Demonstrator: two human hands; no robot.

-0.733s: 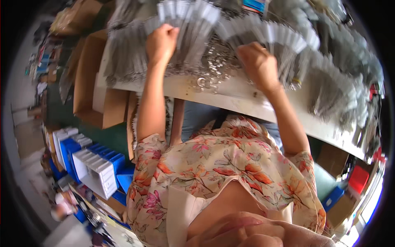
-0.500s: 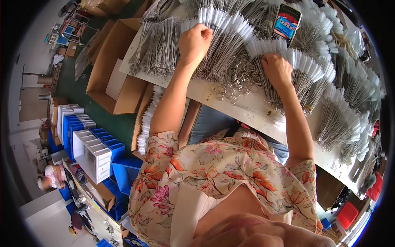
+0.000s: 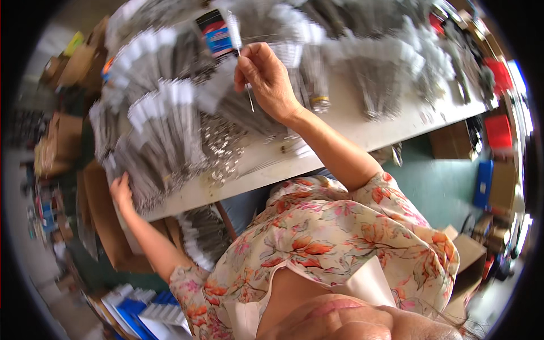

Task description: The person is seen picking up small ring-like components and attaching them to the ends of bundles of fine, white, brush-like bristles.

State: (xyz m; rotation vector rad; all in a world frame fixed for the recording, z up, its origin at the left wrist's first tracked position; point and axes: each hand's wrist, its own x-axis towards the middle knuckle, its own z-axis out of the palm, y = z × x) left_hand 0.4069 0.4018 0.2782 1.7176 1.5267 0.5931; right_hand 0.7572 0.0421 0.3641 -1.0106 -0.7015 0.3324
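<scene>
A thin brush [image 3: 234, 35], a slender metal stem with a white bristled end, is raised over the middle part of the surface [image 3: 266, 161], its white end toward the far edge and its bare tip toward the near edge. The right hand [image 3: 269, 84] grasps it by the stem, thumb and fingers pinched together, with the stem showing on both sides of the grip. In this view the white end lines up with the side of a phone [image 3: 213, 35], dark with a blue and red screen, among the heaps farther back. Below the right hand, a fan of grey stems [image 3: 241, 107] lies on the surface, and just left of it a scatter of shiny metal rings [image 3: 222, 150] spreads toward the near edge. Left of the rings, a thick row of white-tipped brushes [image 3: 170, 122] reaches almost to the near left corner. There the left hand [image 3: 121, 194] is at the left edge, beside the stems; it is blurred, and whether its fingers hold or touch anything I cannot tell. More bundles [image 3: 377, 73] lie toward the right end, blurred. Off the left edge stands an open cardboard box [image 3: 102, 221]; under the near edge is another batch of white-tipped brushes [image 3: 199, 235]. A floral shirt [image 3: 317, 226] covers the person's torso.
</scene>
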